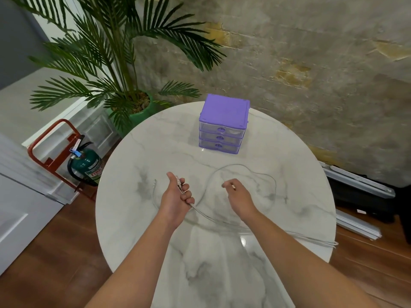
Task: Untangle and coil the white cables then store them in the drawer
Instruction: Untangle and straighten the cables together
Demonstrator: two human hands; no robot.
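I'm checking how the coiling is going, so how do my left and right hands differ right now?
The left hand grips a white cable near its connector end, thumb up; the right hand has its fingers loosely curled, and whether it pinches anything is unclear. The left hand's cable trails out below it; none shows leaving the right hand. Both hang over the marble table.

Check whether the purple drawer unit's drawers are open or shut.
All three shut: the drawer unit's fronts sit flush under its purple top, none pulled out.
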